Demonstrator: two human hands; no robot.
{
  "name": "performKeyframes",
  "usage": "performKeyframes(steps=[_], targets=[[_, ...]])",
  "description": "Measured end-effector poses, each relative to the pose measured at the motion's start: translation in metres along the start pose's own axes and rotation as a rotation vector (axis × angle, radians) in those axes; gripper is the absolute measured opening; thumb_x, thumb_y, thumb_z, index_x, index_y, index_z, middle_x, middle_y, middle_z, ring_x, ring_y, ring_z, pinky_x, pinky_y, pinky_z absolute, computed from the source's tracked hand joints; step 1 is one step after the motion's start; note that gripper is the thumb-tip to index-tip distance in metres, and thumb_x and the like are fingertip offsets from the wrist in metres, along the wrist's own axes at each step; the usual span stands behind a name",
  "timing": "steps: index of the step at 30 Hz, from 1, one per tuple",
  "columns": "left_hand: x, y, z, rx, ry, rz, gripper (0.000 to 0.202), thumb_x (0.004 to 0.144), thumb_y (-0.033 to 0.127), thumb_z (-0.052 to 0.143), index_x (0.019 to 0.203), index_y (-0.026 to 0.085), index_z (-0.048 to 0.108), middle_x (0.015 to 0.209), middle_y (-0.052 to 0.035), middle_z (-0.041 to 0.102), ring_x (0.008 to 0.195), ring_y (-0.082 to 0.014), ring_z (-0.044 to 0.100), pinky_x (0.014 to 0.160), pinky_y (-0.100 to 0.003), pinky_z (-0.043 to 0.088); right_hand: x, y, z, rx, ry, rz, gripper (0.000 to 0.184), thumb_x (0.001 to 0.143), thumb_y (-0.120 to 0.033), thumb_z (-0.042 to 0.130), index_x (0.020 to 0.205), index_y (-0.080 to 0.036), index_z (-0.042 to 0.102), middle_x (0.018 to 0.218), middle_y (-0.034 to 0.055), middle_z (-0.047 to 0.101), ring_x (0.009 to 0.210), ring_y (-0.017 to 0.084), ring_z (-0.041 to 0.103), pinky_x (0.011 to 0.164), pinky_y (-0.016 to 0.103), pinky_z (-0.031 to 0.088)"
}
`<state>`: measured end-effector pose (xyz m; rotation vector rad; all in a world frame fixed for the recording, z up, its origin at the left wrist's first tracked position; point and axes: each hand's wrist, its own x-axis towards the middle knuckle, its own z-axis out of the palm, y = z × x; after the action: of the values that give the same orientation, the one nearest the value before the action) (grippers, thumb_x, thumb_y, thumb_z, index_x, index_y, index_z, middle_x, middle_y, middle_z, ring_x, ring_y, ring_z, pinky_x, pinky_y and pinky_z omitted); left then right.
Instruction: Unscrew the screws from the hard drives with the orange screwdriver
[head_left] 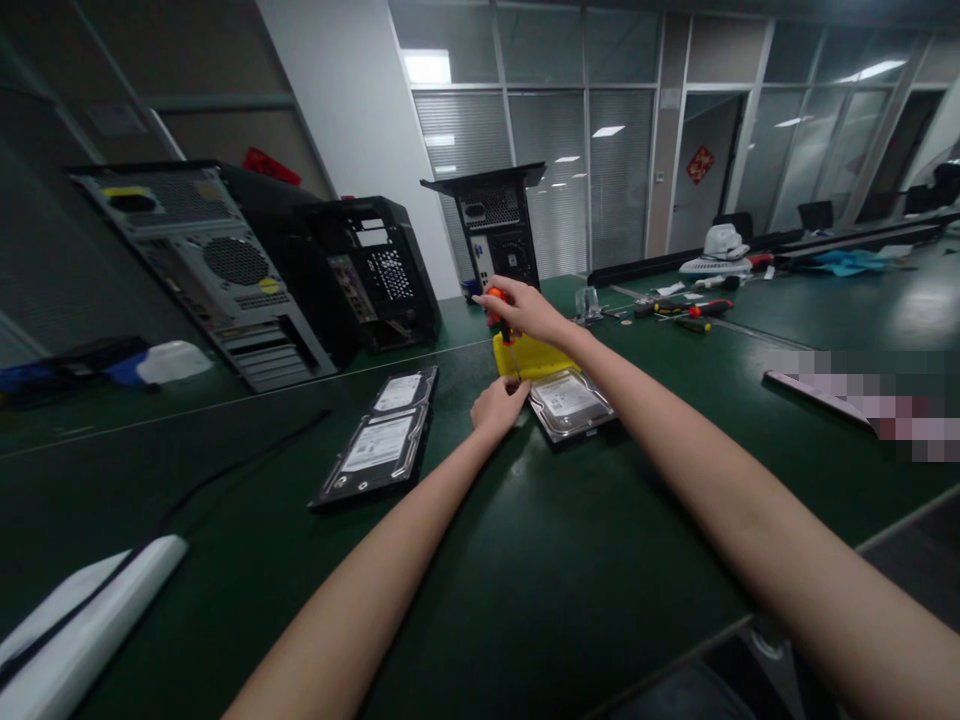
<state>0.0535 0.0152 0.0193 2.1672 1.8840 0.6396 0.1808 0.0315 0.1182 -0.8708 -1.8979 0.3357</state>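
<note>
Right hand [529,308] grips orange-and-black screwdriver [505,328], shaft down. Left hand [495,406] curled near its lower end, beside hard drive [570,400]; can't tell if pinching anything. Hard drive sits on green bench [525,560] by yellow object [541,352].

The screwdriver [506,335] has an orange-red and black handle, the plastic piece [544,352] behind the silver hard drive [570,398] is bright yellow, and that drive's label is white, as are the labels on the black-edged hard drives [379,445] at left — all against a dark green tabletop [525,560]. The leftmost tower case [202,260] pairs a grey back, patterned with small perforations and marked by yellow stickers, with a black side, while the diamond decoration [700,165] is red with gold figures, and the blinds [551,190] show fine horizontal grey stripes.
</note>
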Motion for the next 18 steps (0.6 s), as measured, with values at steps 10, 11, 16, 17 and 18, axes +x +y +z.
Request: performKeyframes(steps=[10, 11, 16, 17, 18], targets=[[-0.003, 0.002, -0.003, 0.004, -0.002, 0.005, 0.049, 0.084, 0.059, 0.043, 0.114, 0.027, 0.064, 0.117, -0.0062, 0.068, 0.108, -0.0254, 0.062, 0.084, -0.031, 0.046, 0.003, 0.009, 0.003, 0.007, 0.016, 0.005, 0.038, 0.090, -0.057, 0.038, 0.090, -0.021, 0.049, 0.068, -0.0026, 0.059, 0.052, 0.009, 0.053, 0.058, 0.023, 0.043], [-0.003, 0.002, -0.003, 0.005, -0.003, 0.003, 0.049, 0.084, 0.059, 0.043, 0.114, 0.027, 0.064, 0.117, -0.0061, 0.068, 0.108, -0.0252, 0.062, 0.084, -0.031, 0.046, 0.002, 0.010, 0.004, 0.020, 0.016, 0.017, 0.038, 0.090, -0.058, 0.037, 0.090, -0.021, 0.049, 0.068, -0.0026, 0.058, 0.053, 0.009, 0.052, 0.058, 0.023, 0.043], [-0.006, 0.003, -0.004, -0.002, -0.009, -0.001, 0.048, 0.083, 0.060, 0.046, 0.113, 0.027, 0.065, 0.118, -0.0048, 0.067, 0.108, -0.0253, 0.062, 0.085, -0.031, 0.046, 0.001, 0.011, 0.005, 0.138, 0.009, 0.064, 0.044, 0.094, -0.056, 0.022, 0.090, -0.021, 0.048, 0.068, -0.0019, 0.055, 0.051, 0.008, 0.050, 0.050, 0.021, 0.041], [-0.007, 0.003, -0.005, -0.007, -0.011, 0.004, 0.048, 0.082, 0.060, 0.047, 0.112, 0.027, 0.065, 0.118, -0.0046, 0.067, 0.108, -0.0255, 0.062, 0.085, -0.031, 0.046, 0.001, 0.011, 0.005, 0.161, 0.001, 0.069, 0.043, 0.095, -0.055, 0.022, 0.091, -0.020, 0.048, 0.068, -0.0017, 0.055, 0.049, 0.008, 0.049, 0.048, 0.020, 0.040], [-0.007, 0.003, -0.005, -0.013, -0.012, 0.010, 0.048, 0.082, 0.060, 0.048, 0.112, 0.027, 0.065, 0.118, -0.0045, 0.067, 0.108, -0.0257, 0.062, 0.085, -0.032, 0.046, 0.001, 0.010, 0.005, 0.177, -0.006, 0.074, 0.042, 0.095, -0.054, 0.023, 0.092, -0.020, 0.048, 0.068, -0.0015, 0.055, 0.047, 0.008, 0.049, 0.046, 0.021, 0.040]])
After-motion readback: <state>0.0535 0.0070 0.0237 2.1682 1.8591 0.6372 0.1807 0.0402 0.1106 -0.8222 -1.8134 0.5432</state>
